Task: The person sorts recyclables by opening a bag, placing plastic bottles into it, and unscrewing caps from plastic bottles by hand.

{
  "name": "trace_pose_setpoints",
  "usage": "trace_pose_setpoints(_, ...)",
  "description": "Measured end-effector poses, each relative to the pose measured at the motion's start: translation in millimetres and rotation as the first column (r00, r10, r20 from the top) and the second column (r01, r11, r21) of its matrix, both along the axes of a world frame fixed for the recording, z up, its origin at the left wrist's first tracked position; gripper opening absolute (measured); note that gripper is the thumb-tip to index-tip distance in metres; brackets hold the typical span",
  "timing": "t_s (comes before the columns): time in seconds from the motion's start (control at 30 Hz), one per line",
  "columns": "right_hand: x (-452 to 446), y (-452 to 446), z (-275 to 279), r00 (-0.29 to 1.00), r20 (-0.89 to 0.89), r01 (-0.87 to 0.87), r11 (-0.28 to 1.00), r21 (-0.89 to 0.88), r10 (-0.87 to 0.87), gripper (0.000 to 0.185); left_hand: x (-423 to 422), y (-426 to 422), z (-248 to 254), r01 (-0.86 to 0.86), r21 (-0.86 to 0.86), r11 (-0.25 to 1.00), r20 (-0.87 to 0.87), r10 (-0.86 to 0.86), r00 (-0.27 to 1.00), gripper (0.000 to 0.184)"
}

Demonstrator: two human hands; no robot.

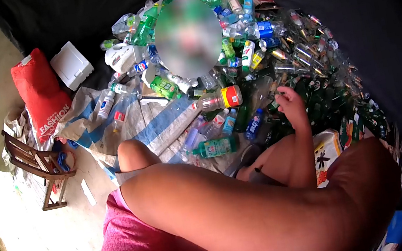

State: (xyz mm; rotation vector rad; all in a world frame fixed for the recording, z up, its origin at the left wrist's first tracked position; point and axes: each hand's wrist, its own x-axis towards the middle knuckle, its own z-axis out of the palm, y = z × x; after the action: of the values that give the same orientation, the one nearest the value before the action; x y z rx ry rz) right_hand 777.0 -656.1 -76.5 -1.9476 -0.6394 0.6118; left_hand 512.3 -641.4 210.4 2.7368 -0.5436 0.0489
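Observation:
My right hand (291,105) hovers over the edge of the dark green glass bottles (317,105). Its fingers are loosely curled and apart, and I make out no object between them. A large plastic bottle with a red and yellow label (221,98) lies to its left. Closer to my legs are a blue-labelled bottle (254,124) and a green plastic bottle (215,148). My other bare arm crosses the foreground very near the camera, with its left hand (365,166) dark at the right end; the fingers cannot be made out.
Mixed plastic bottles (145,27) pile up at the back. A striped woven sheet (144,128) lies before my knees. At left are a wooden chair (40,165), a red bag (40,92) and a white foam box (71,65). A printed white bag (325,151) sits beside my right forearm.

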Motion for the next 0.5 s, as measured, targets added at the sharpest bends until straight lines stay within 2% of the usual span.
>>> trace_pose_setpoints(0.13,-2,-12,-2,0.999,-0.039,0.005,0.999,0.039,-0.004,0.039,16,-48,8,0.134,-0.083,0.988,-0.105,-0.142,0.984,0.013)
trace_pose_setpoints(0.23,4,-16,5,1.0,0.012,0.022,0.999,0.049,-0.023,0.04,22,-56,8,0.103,-0.112,0.988,-0.148,-0.119,0.982,0.012)
trace_pose_setpoints(0.27,0,-19,6,0.999,0.015,0.045,0.998,0.035,-0.046,0.04,23,-56,7,0.114,-0.077,0.991,-0.092,-0.121,0.988,0.013)
trace_pose_setpoints(0.37,18,-27,-1,0.993,-0.052,0.115,0.958,0.264,-0.105,0.042,29,-9,-22,-0.09,0.036,0.995,0.129,0.084,0.988,0.019)
trace_pose_setpoints(0.4,35,-33,-1,0.989,0.004,0.139,0.921,0.363,-0.15,0.04,33,13,-37,-0.19,0.044,0.981,0.149,0.181,0.972,0.022)
trace_pose_setpoints(0.43,30,-45,14,0.952,-0.204,0.305,0.774,0.555,-0.229,0.037,39,34,-54,-0.289,0.026,0.957,0.138,0.283,0.949,0.025)
trace_pose_setpoints(0.47,33,-64,26,0.91,-0.276,0.414,0.683,0.602,-0.308,0.034,46,53,-59,-0.407,-0.026,0.913,-0.093,0.403,0.91,0.03)
trace_pose_setpoints(0.5,37,-91,28,0.889,-0.337,0.458,0.587,0.668,-0.309,0.036,52,90,-109,-0.424,-0.076,0.902,-0.033,0.423,0.906,0.035)
